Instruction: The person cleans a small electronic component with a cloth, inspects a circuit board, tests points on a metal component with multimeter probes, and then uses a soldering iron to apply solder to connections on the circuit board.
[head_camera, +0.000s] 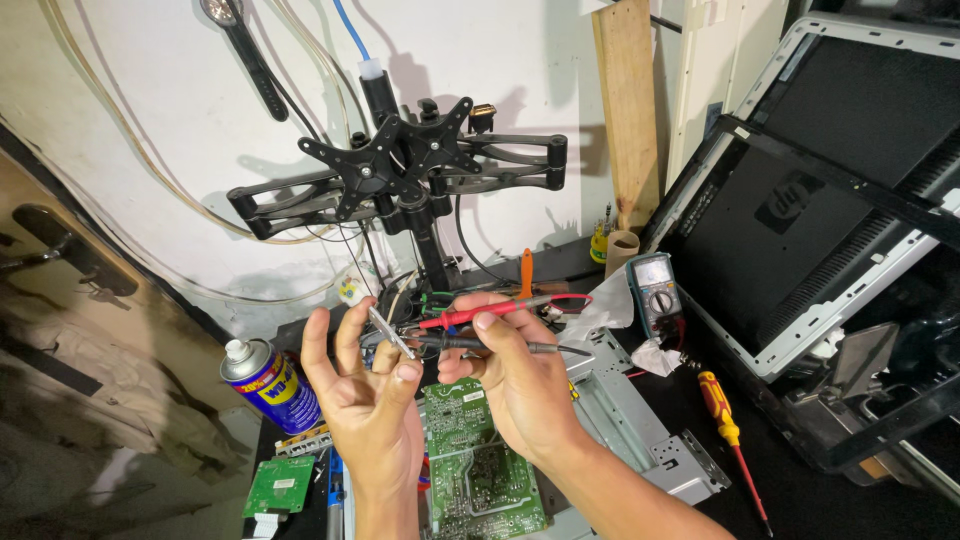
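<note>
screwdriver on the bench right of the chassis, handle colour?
Red and yellow handle on the screwdriver, clearest in the head view.

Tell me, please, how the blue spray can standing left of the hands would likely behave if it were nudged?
The blue spray can stands tall and narrow near the bench edge, so it would probably tip rather than slide. Being round, it would likely roll once down. Its smooth metal side looks somewhat slippery. The left hand is nearest it.

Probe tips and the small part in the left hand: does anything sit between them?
Nothing visible does. The right hand holds the red probe and black probe, tips pointing at the small metal part pinched in the left hand. Contact is too small to tell.
</note>
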